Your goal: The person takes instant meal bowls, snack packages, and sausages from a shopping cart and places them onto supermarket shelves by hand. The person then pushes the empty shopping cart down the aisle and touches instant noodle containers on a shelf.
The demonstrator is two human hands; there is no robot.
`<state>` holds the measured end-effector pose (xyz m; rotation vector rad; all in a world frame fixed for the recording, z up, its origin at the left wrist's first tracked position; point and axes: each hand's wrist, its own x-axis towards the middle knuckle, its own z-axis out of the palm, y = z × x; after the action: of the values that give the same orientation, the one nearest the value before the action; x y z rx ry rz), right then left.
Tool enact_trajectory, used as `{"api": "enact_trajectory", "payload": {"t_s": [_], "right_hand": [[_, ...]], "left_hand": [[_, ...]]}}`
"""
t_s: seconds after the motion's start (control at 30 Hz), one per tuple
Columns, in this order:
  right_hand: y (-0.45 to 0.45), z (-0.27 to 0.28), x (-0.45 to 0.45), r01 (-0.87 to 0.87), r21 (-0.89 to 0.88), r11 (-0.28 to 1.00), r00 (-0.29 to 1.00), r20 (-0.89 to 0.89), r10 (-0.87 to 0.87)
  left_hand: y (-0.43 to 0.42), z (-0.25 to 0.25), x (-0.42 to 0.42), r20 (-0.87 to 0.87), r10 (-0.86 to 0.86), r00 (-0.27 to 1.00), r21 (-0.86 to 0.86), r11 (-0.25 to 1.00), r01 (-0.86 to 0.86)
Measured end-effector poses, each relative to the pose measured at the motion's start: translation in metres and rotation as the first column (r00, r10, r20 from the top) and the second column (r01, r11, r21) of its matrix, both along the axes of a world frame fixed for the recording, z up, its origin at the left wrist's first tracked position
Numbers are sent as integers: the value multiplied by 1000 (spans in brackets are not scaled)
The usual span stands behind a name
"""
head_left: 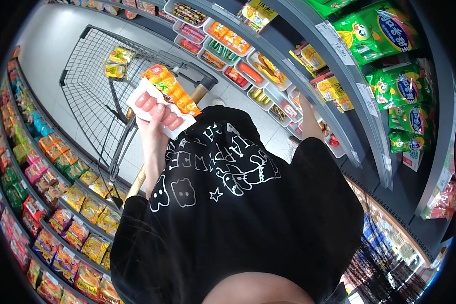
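Observation:
My left hand [154, 124] is raised in front of my chest, its fingers closed on a pack of pink sausages [149, 104] with a white backing. An orange snack pack [173, 91] lies against it, in the same grip. My right hand [305, 105] reaches down past the shelf edge beside the white bins [256, 96] of small packaged sausages. Its fingers are hidden behind the shelf and price strip, so what it touches does not show.
A wire shopping cart [88, 66] stands ahead at the left, with two yellow packs [117, 63] in it. Shelves of colourful snack bags [76, 197] curve along the left. At the right, grey shelves [359, 126] carry green bags [403, 91] and yellow packs.

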<state>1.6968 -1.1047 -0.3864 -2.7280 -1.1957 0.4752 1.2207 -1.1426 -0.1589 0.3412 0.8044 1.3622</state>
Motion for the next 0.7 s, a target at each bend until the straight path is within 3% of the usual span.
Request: {"api": "enact_trajectory", "payload": {"t_s": [0.1,0.17,0.23,0.27,0.3,0.33,0.37,0.43,0.5,0.57,0.6,0.7], "right_hand": [[3,-9,-34,44,-47,998,999,-7,-45],[-10,-49,-50,196,-140,971,969,179,-170],[-38,-52,-92,-78,7,997,905,419,68],[-41,-19,-111,-159,1,987,987,38,159],[-34,31,-133,-236,24,971,909,-348,230],[-33,62,-161,-219,227,949,815,-492,306],[-29,90,-190,-159,414,896,693,-600,400],[-18,150,-235,-126,552,824,473,-697,539],[-10,200,-265,-168,621,766,134,-755,642],[-12,232,-288,-206,593,778,-158,-805,572],[-12,221,-300,-219,663,716,-210,-749,629],[-13,215,-312,-223,551,804,-359,-813,458]], "left_hand": [[-4,-4,0,-2,29,1000,-1,1000,-29],[-5,-3,3,19,53,998,23,998,-54],[-7,3,8,-87,74,993,19,997,-72],[-8,1,8,-105,70,992,17,998,-68],[-9,0,9,-123,65,990,14,998,-64],[-9,8,14,-227,106,968,-89,988,-129],[-12,-6,4,-55,-44,998,35,998,46],[-7,3,15,-544,53,838,97,995,0],[-5,7,21,-523,-29,852,103,990,97],[-6,9,27,-502,-69,862,121,981,149],[-8,7,27,-463,-101,881,139,973,185],[-11,-6,26,-562,29,827,212,971,110]]}}
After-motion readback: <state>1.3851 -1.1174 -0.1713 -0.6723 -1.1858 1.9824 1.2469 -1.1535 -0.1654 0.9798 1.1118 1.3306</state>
